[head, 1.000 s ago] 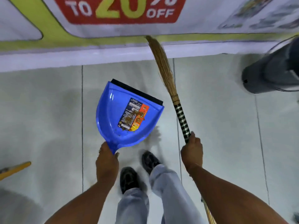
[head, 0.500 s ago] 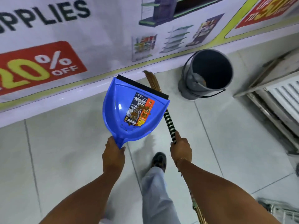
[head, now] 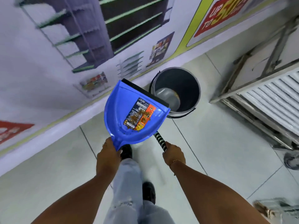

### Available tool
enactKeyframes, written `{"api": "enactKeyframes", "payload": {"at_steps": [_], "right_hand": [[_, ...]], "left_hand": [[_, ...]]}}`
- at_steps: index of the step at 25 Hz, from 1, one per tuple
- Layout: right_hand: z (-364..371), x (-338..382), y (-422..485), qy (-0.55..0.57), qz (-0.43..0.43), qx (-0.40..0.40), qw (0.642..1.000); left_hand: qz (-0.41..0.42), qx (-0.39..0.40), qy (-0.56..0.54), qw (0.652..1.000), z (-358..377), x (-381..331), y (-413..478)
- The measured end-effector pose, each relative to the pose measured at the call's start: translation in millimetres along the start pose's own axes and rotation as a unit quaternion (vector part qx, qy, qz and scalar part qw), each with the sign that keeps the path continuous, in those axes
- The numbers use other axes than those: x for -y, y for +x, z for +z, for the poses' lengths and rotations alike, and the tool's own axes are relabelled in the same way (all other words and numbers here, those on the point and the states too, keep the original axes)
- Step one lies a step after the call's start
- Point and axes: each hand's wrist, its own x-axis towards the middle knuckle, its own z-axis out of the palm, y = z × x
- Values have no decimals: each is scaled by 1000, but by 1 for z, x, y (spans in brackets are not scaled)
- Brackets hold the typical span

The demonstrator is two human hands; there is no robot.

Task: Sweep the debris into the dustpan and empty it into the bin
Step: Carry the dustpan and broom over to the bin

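Note:
My left hand (head: 108, 155) grips the handle of a blue dustpan (head: 119, 110) held level above the floor. Brown debris (head: 139, 116) lies on the label inside the pan. The pan's black front lip overlaps the near left rim of a dark grey bin (head: 191, 81) standing against the wall. My right hand (head: 174, 155) is closed around the black-and-white striped handle of a broom (head: 159, 139); the bristle end is hidden behind the dustpan.
A printed banner wall (head: 64, 54) runs along the left and back. A metal frame and a white slatted panel (head: 267, 97) lie at the right. My legs and shoes (head: 148, 191) are below on the tiled floor.
I have walked and turned toward the bin, which now sits much closer, right at the dustpan's lip. Both hands keep the same grips, and the broom's bristles have gone out of sight.

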Motion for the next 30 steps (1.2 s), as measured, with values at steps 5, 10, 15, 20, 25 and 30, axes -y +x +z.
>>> {"api": "enactKeyframes", "payload": {"at_steps": [5,10,15,20,25,30], "right_hand": [[-25,27,41,-6,2,31,999],[-42,9,65,23,23,80,996],[-76,-19,88,-38,-12,134,990],[-112,-34,110,-91,-47,149,983],[-139,-36,123,-113,-56,159,979],[-142,-37,121,-148,-80,159,973]], "left_hand": [[126,47,148,980,-17,-52,83],[214,167,212,939,7,-121,131],[193,221,238,926,30,-204,160],[75,268,229,933,39,-257,177],[57,259,214,940,40,-258,171],[152,209,140,956,33,-210,146]]}}
